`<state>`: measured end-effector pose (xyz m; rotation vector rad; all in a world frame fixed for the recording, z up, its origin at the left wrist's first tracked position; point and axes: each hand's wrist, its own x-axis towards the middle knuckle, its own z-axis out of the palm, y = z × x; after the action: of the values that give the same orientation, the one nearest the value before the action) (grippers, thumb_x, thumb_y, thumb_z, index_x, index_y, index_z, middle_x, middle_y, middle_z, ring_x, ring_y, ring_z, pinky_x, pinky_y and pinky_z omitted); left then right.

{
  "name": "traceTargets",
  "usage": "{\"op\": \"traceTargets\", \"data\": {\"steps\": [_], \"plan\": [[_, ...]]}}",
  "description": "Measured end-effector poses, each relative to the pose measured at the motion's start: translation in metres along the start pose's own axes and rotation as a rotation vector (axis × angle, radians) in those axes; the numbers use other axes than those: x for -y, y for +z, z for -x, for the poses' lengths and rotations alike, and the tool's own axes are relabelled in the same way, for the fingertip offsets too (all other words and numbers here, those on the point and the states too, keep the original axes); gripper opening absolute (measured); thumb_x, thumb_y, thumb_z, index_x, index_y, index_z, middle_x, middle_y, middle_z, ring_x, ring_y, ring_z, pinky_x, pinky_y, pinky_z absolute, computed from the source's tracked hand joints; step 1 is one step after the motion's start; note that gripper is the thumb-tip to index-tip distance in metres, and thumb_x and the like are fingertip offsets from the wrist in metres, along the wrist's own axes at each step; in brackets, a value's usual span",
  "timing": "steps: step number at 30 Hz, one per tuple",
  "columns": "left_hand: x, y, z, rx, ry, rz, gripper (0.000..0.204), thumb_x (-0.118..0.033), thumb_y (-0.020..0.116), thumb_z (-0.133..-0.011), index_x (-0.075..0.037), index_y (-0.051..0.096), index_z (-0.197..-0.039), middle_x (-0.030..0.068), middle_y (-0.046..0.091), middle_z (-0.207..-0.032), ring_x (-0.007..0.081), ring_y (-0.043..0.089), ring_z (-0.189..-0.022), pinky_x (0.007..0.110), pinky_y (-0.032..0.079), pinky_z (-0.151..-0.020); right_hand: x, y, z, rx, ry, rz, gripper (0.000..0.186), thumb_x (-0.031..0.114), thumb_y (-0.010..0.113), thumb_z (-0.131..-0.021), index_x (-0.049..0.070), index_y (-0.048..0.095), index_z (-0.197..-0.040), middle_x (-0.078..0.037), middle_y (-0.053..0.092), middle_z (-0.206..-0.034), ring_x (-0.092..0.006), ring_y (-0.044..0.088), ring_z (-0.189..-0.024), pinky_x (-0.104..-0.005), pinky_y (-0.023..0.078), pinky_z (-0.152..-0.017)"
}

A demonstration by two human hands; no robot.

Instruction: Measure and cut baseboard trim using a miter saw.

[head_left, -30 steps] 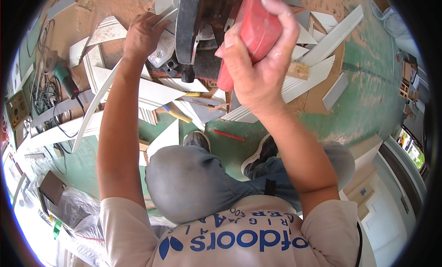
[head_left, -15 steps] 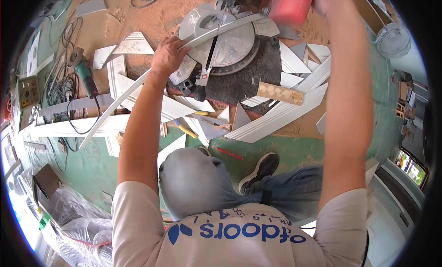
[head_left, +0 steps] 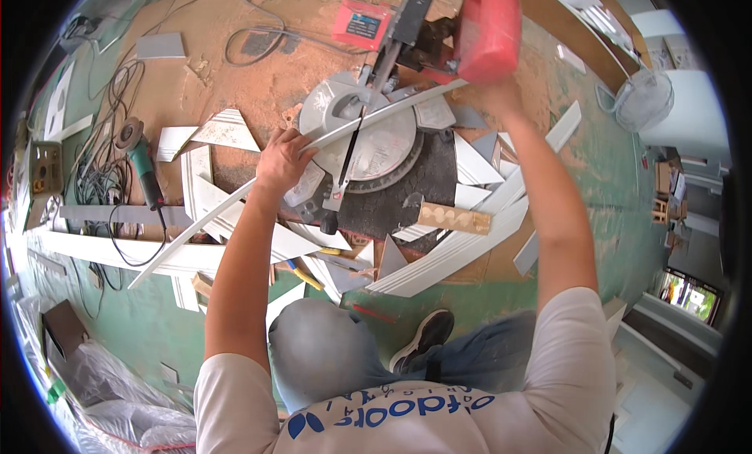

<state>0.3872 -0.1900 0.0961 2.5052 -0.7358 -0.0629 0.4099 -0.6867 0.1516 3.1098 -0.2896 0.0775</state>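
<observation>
A long thin white trim strip [head_left: 200,221] lies slantwise across the round metal table of a mitre saw [head_left: 384,144]. My left hand [head_left: 283,158] is closed on the strip just left of the saw table, fingers over its edge. The saw's dark arm and blade guard [head_left: 399,39] rise above the strip. My right hand [head_left: 498,98] is beside the strip's right end, just below the red saw housing [head_left: 489,32]. Motion smears its fingers, so whether it grips anything does not show.
White moulding offcuts [head_left: 462,254] lie around the saw, with a wooden block [head_left: 454,217] among them. A green angle grinder [head_left: 142,164] and tangled cables [head_left: 98,156] are at left. Sawdust covers the brown board [head_left: 227,78]. A yellow-handled cutter [head_left: 307,275] lies near my knee.
The view has tilted up, showing more of the saw. Against the saw table, the red housing sits higher and my right hand has come down and left. My left hand keeps its grip.
</observation>
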Motion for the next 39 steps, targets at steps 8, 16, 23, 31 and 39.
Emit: {"op": "traceTargets", "data": {"steps": [8, 16, 23, 31, 39], "plan": [[-0.011, -0.007, -0.007, 0.013, -0.014, 0.034, 0.028, -0.028, 0.072, -0.092, -0.008, 0.075, -0.111, 0.0095, 0.066, -0.105, 0.032, 0.06, -0.106, 0.042, 0.051, -0.096, -0.003, 0.048, -0.016, -0.087, -0.201, 0.041, 0.038, 0.018, 0.062, -0.093, 0.007, 0.064, -0.129, -0.021, 0.064, -0.129, -0.0405, 0.058, -0.123, -0.0519, 0.048, -0.102], [-0.011, -0.007, -0.007, 0.15, -0.034, -0.036, 0.03, -0.034, 0.065, -0.097, -0.013, 0.074, -0.116, 0.0057, 0.065, -0.121, 0.0283, 0.057, -0.118, 0.04, 0.049, -0.104, -0.044, 0.017, 0.045, 0.287, -0.21, 0.364, 0.025, 0.018, 0.061, -0.092, 0.011, 0.073, -0.112, -0.019, 0.071, -0.113, -0.0391, 0.069, -0.101, -0.051, 0.055, -0.088], [-0.004, 0.005, -0.004, -0.015, 0.034, -0.005, 0.029, -0.029, 0.07, -0.094, -0.009, 0.074, -0.115, 0.0111, 0.067, -0.114, 0.0333, 0.06, -0.113, 0.043, 0.049, -0.102, -0.071, -0.053, 0.207, 0.325, -0.059, 0.088, 0.02, 0.016, 0.063, -0.095, 0.008, 0.072, -0.111, -0.021, 0.071, -0.103, -0.0414, 0.069, -0.094, -0.0501, 0.055, -0.082], [-0.003, -0.002, -0.003, 0.068, -0.036, 0.027, 0.035, -0.03, 0.071, -0.094, -0.007, 0.073, -0.12, 0.0132, 0.067, -0.12, 0.0345, 0.058, -0.12, 0.042, 0.046, -0.107, -0.002, -0.128, 0.334, 0.634, 0.204, -0.52, 0.026, 0.022, 0.072, -0.095, 0.002, 0.072, -0.111, -0.015, 0.074, -0.092, -0.0256, 0.07, -0.084, -0.0391, 0.054, -0.078], [-0.029, -0.026, 0.06, -0.235, -0.074, -0.037, 0.031, -0.019, 0.074, -0.089, -0.005, 0.074, -0.117, 0.0143, 0.069, -0.115, 0.0356, 0.064, -0.111, 0.044, 0.049, -0.099, 0.009, -0.123, 0.359, 1.054, 0.16, -0.811, 0.028, 0.021, 0.073, -0.096, 0.001, 0.072, -0.115, -0.007, 0.076, -0.098, -0.0131, 0.066, -0.085, -0.0338, 0.053, -0.079]]}}
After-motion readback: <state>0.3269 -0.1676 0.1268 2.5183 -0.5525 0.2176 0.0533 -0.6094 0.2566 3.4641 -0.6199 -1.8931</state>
